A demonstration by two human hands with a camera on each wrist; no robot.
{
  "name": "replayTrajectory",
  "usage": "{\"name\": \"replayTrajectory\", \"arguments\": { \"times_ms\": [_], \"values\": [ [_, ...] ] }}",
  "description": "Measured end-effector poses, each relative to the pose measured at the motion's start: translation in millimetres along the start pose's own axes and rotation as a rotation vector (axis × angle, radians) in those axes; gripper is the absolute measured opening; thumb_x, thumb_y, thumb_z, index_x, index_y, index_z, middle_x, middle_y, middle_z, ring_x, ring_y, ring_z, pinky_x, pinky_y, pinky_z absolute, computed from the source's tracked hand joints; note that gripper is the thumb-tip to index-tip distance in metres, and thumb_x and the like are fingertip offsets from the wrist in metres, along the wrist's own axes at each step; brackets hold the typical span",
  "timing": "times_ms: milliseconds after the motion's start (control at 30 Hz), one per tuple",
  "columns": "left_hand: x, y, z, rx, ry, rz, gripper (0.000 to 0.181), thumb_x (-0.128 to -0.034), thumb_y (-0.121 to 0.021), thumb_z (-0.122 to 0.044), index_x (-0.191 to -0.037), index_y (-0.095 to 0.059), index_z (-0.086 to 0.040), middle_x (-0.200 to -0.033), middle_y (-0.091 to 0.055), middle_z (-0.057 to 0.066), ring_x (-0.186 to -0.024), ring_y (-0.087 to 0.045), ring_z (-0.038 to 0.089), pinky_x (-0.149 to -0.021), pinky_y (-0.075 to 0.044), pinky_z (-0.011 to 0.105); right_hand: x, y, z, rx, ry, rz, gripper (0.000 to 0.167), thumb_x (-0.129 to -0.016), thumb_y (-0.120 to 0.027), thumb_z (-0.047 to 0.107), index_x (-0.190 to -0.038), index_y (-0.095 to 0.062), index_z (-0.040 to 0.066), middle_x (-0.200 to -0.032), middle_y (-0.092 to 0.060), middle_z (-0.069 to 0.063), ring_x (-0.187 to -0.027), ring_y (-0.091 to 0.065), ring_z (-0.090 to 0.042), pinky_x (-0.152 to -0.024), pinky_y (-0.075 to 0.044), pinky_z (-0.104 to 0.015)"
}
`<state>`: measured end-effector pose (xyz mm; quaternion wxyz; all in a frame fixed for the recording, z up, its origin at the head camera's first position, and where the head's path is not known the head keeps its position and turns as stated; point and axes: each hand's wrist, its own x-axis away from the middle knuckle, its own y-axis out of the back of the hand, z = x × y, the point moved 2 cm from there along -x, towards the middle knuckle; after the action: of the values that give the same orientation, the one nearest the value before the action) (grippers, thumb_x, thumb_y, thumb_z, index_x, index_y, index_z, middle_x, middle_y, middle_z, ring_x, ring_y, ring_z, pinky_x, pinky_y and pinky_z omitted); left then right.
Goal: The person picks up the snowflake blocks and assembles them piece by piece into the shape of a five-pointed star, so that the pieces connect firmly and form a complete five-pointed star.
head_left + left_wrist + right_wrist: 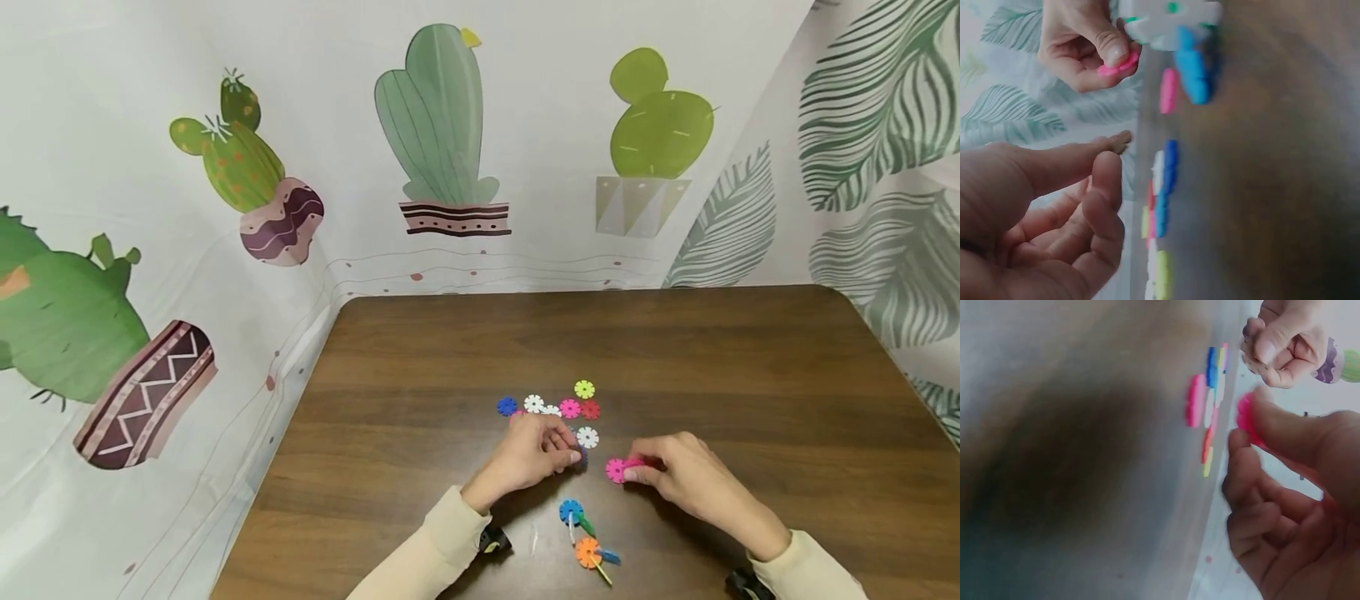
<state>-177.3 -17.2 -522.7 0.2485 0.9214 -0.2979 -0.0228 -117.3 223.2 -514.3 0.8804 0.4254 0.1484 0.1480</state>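
The right hand [690, 472] pinches a pink disc [1119, 64], near a second pink disc [615, 472] which lies on the table [420, 350]. The left hand [527, 450] seems to pinch a brownish piece [1122, 142] (the wrist view is blurred here), near a white disc [588, 437].

On the tabletop [712, 358], a group of discs [570, 408] lies just beyond the left hand [528, 452]; a single disc [615, 471] lies just left of the right hand [686, 475]. Nearer than both hands, between them sideways, lie two joined pieces [572, 511], one behind the other.
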Motion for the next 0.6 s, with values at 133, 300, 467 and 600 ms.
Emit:
{"name": "replayTrajectory", "arguments": {
  "times_ms": [133,300,467,600],
  "values": [
    [3.3,8.7,-6.6,0.129,-0.043,-0.027,0.009,-0.0967,-0.08,-0.009,-0.101,-0.079,-0.002,-0.084,-0.079,0.02,-0.066,-0.075,0.046,-0.046,-0.052,0.02,-3.2,7.0,8.0,-0.042,0.089,-0.151,0.016,-0.091,-0.084,0.009,-0.088,-0.076,0.023,-0.071,-0.064,0.016,-0.061,-0.044,0.01,-0.053,-0.042,-0.014],
    [10.8,13.5,-23.0,0.259,-0.086,0.005,0.015,-0.099,-0.078,-0.014,-0.107,-0.08,-0.001,-0.095,-0.08,0.028,-0.075,-0.077,0.051,-0.06,-0.055,0.015,-5.2,13.9,18.2,-0.053,0.126,-0.28,0.021,-0.089,-0.083,0.001,-0.092,-0.078,0.021,-0.068,-0.062,0.018,-0.06,-0.047,0.012,-0.053,-0.042,-0.01],
    [20.0,17.6,-39.7,0.332,-0.119,0.024,0.015,-0.0989,-0.077,-0.015,-0.108,-0.079,-0.002,-0.094,-0.079,0.027,-0.068,-0.079,0.025,-0.069,-0.063,0.023,-8.1,21.6,29.6,-0.035,0.146,-0.373,0.03,-0.085,-0.084,-0.004,-0.093,-0.078,0.024,-0.066,-0.057,0.02,-0.061,-0.047,0.011,-0.054,-0.038,-0.009],
    [25.3,21.1,-45.7,0.381,-0.106,0.039,0.015,-0.0989,-0.078,-0.016,-0.105,-0.079,-0.003,-0.09,-0.079,0.021,-0.064,-0.075,0.007,-0.066,-0.061,0.022,-8.1,27.4,37.8,-0.06,0.151,-0.398,0.033,-0.084,-0.084,-0.008,-0.095,-0.078,0.023,-0.068,-0.06,0.02,-0.062,-0.051,0.009,-0.054,-0.039,-0.009]
  ]
}}
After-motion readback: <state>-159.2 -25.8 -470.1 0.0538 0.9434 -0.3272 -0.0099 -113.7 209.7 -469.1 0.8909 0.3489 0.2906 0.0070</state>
